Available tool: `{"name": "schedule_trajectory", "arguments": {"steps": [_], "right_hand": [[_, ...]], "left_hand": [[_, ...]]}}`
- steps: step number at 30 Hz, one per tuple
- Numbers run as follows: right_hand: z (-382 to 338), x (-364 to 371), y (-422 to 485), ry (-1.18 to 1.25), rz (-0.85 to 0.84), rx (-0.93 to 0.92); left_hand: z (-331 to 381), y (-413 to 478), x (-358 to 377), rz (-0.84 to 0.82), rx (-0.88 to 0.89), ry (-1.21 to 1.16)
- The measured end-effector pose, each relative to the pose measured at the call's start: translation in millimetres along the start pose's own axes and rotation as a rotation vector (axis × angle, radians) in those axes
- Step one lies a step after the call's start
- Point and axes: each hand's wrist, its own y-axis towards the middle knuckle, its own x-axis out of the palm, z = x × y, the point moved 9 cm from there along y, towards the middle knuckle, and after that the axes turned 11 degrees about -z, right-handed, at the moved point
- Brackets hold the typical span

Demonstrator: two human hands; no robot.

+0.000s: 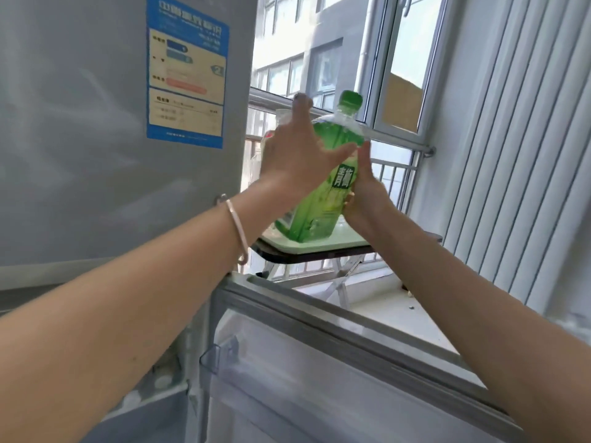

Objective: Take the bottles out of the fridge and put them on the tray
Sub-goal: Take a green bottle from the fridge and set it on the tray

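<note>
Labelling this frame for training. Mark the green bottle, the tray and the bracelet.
green bottle (323, 199), head view: on the label at mid-body.
tray (348, 243), head view: on the bare pale surface near its front edge.
bracelet (238, 230), head view: on the band across the left wrist.

Green bottle (323, 183): clear plastic, green liquid, green screw cap on, green label with dark printed panel. Tilted, cap leaning far and right, base just above or touching the tray; contact cannot be confirmed. Tray (332, 245): pale green, flat, on a dark table top, right of the grey fridge (96, 139).
</note>
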Motion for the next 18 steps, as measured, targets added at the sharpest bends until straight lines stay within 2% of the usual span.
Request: {"name": "schedule_trajectory", "arguments": {"steps": [3, 5, 10, 13, 18], "right_hand": [[-6.6, -38.7, 23.8, -0.098, 0.200, -0.050], [3.8, -53.0, 35.9, -0.219, 0.279, -0.029], [48.2, -67.4, 62.4, -0.237, 0.370, 0.035], [57.2, -66.3, 79.3, -0.248, 0.386, 0.014], [76.7, -77.7, 97.5, -0.259, 0.414, 0.061]], "left_hand": [[-1.6, 19.1, 34.1, -0.069, 0.096, -0.005], [-22.1, 26.1, 58.4, -0.127, 0.078, 0.040], [-74.0, 35.2, 108.8, -0.168, 0.026, 0.321], [-83.2, 39.6, 121.3, -0.090, -0.003, 0.580], [-87.0, 49.3, 132.6, -0.089, -0.033, 0.696]]}}
